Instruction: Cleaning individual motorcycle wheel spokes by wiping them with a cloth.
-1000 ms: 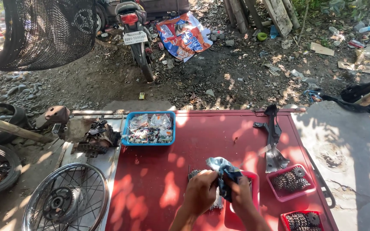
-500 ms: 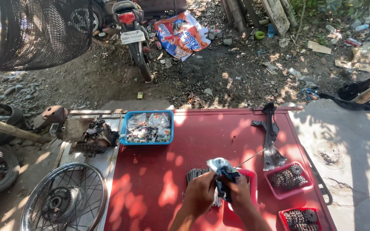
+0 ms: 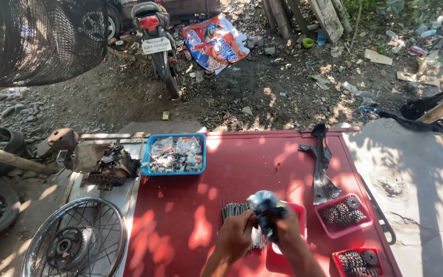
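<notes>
Pink tray [image 3: 340,232] full of sprockets [image 3: 340,213]

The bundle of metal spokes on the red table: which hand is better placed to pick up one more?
Probably the left hand: it rests at the spokes, while the right hand grips a bluish rag.

Bright outdoor daylight, hard and sunny. Dappled leaf shadow across the red table [image 3: 262,169], with sunlit patches scattered toward 6 o'clock. Strongest glare on the pale concrete [image 3: 426,179] at 3 o'clock, nearly washed out. Deep shade under the black net [image 3: 47,41] at 10 o'clock. Both hands in half shadow. Wide-angle bending toward the edges. Focus fairly sharp throughout, fine detail soft in the far litter at 1 o'clock.
</notes>
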